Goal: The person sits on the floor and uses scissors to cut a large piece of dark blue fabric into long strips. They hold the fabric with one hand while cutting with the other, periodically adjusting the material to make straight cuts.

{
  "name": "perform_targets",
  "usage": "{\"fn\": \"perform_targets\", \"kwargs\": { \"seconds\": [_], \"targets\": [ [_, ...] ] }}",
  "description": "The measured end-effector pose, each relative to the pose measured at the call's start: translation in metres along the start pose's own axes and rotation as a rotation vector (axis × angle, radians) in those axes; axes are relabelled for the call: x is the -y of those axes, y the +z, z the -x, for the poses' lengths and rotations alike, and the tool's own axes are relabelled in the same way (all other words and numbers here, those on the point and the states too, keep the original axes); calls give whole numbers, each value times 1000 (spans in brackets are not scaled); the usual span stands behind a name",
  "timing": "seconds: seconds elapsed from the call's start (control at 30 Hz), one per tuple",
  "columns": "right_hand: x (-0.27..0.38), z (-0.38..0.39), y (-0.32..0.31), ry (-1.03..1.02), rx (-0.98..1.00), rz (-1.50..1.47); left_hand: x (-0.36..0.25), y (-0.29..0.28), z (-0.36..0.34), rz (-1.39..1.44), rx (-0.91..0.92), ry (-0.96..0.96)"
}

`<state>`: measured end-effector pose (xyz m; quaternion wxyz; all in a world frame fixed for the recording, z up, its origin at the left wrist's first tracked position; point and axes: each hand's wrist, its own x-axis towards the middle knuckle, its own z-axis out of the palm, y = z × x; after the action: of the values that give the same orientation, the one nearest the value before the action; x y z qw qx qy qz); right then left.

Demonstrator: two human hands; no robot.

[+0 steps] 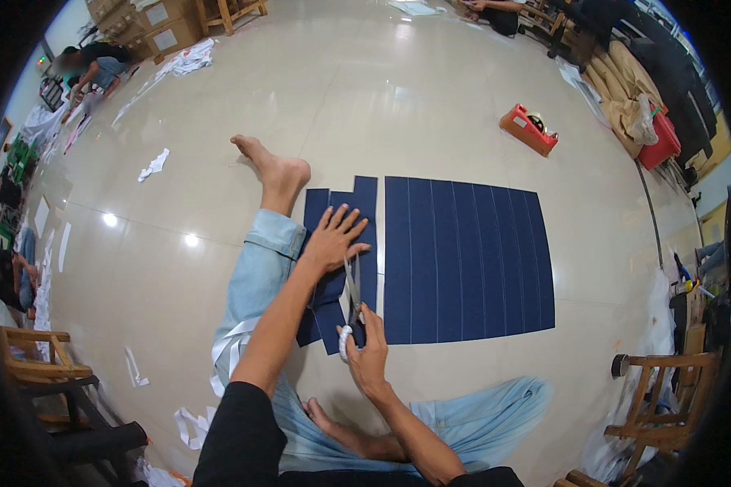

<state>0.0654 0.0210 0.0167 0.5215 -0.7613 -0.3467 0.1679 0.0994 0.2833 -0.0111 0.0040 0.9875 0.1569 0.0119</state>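
Where the left hand (333, 243) rests flat, fingers spread and grasping nothing, lie narrow navy cloth pieces (365, 191), overlapping on the floor (430, 138); right hand (369, 355), fingers closed round scissors (354, 294) with a white-wrapped handle, blades over the pieces, near the left thumb. Step in hand, by judgement: cutting or trimming the pieces; next move would call for cloth held flat and blades kept clear of the left hand. Just right: one broad navy panel (469, 264), pale-lined. In the way: left leg (256, 268) in pale jeans, close along the pieces' left side. Farther out: red tape dispenser (528, 132), beyond the panel; white scrap (153, 166), left; cardboard boxes (183, 28), far left.
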Motion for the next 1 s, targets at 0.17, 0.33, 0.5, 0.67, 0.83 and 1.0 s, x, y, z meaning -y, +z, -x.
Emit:
{"fn": "perform_targets", "kwargs": {
  "seconds": [0.17,0.33,0.5,0.67,0.83,1.0],
  "targets": [
    [25,4,32,63,79,-87,45,-6,30,-27,-4,30],
    [28,19,41,31,187,-180,40,-5,56,-18,-183,-41],
    [4,47,-32,165,48,-276,-44,-20,63,81,-211,-51],
    [-28,71,-115,251,-126,-226,-148,-21,89,234,-199,37],
    [-35,79,-159,236,-305,113,-186,9,109,196,-140,8],
    [-68,40,-177,59,-511,229,-183,9,127,186,-154,-13]
  ]
}}
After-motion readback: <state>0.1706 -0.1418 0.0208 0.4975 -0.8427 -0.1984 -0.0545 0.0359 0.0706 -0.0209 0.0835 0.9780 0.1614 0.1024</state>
